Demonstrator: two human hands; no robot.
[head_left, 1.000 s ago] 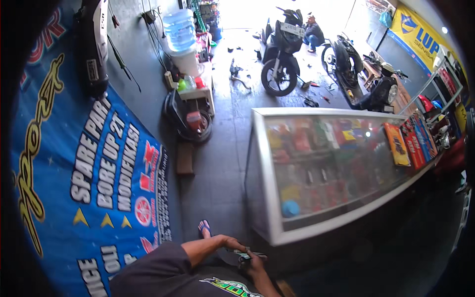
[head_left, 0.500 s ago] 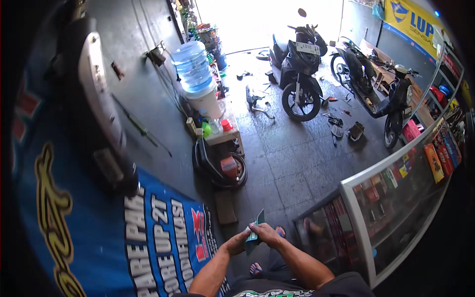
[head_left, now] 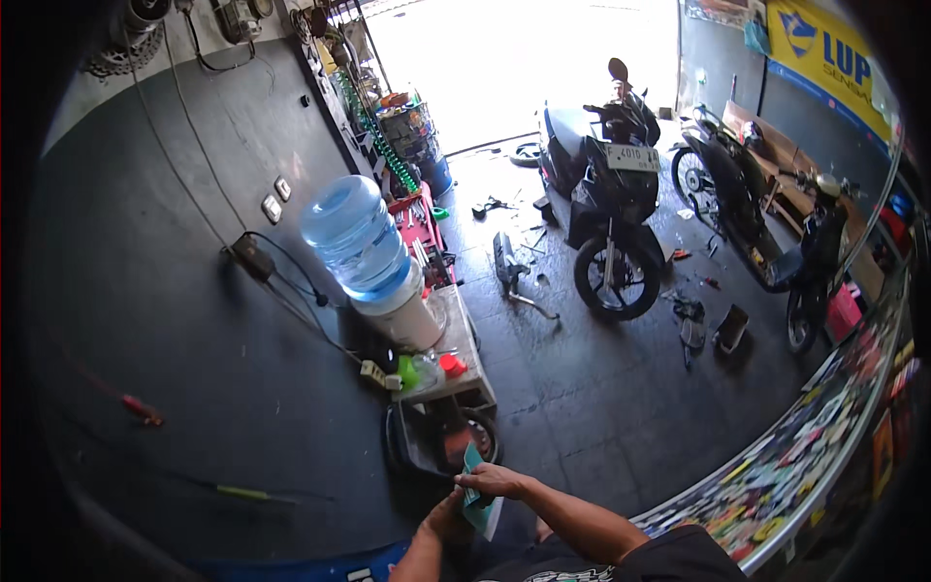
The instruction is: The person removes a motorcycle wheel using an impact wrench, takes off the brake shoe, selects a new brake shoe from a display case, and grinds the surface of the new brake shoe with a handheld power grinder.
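Note:
A flat teal-green packet (head_left: pixel 482 521) with a paler edge is between my two hands, low in the middle of the view. My right hand (head_left: pixel 495 482) is closed on its upper part, thumb and fingers pinching it. My left hand (head_left: pixel 444 514) is closed at the packet's left side, its fingers partly hidden. One corner of the packet sticks up above the right hand, and the rest hangs below it. Whether anything is inside cannot be seen.
A water dispenser with a blue bottle (head_left: pixel 359 238) stands on a small table (head_left: pixel 465 373) at left, a wheel (head_left: pixel 480 436) beneath it. Two motorbikes, one black (head_left: pixel 609 213) and one darker (head_left: pixel 752 213), stand ahead among loose parts. A sticker-covered counter (head_left: pixel 776 485) curves along the right.
I have moved forward; the dispenser and motorbikes look nearer, and the blue banner has nearly left the view. The packet, still in both hands, has shifted left and tilted.

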